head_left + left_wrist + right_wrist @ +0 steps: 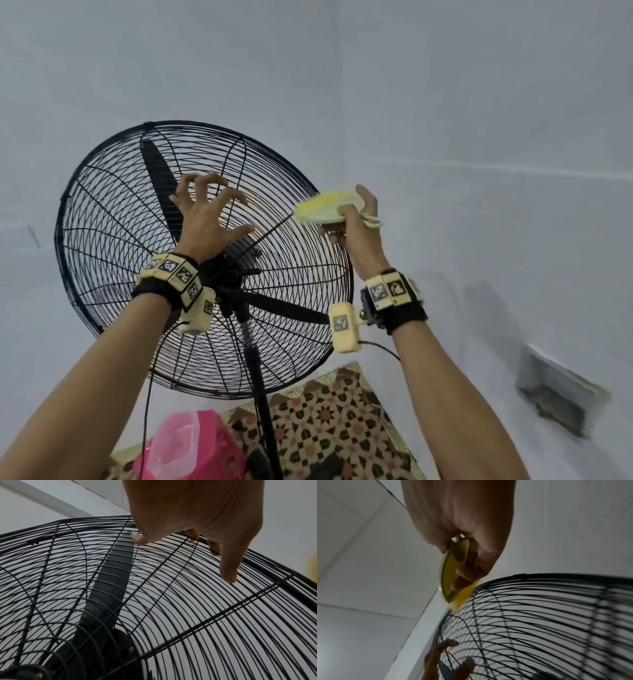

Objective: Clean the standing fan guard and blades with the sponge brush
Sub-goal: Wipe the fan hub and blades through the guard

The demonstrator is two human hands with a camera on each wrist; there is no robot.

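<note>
A black standing fan leans back, its round wire guard (pixel 113 219) facing me, with a dark blade (pixel 159 185) behind the wires. My left hand (pixel 212 202) spreads bent fingers over the upper middle of the guard. In the left wrist view its fingertips (pixel 229 577) rest on the wires (pixel 188 615) above the blade (pixel 111 581). My right hand (pixel 349 219) grips a yellow-green sponge brush (pixel 325 207) at the guard's upper right rim. In the right wrist view the brush's yellow sponge (pixel 464 596) touches the rim wires (pixel 539 615).
The fan's black pole (pixel 263 394) runs down to a patterned mat (pixel 335 421). A pink plastic basket (pixel 185 445) sits beside the pole at lower left. A grey blurred object (pixel 555 394) lies against the right wall. Pale walls stand behind the fan.
</note>
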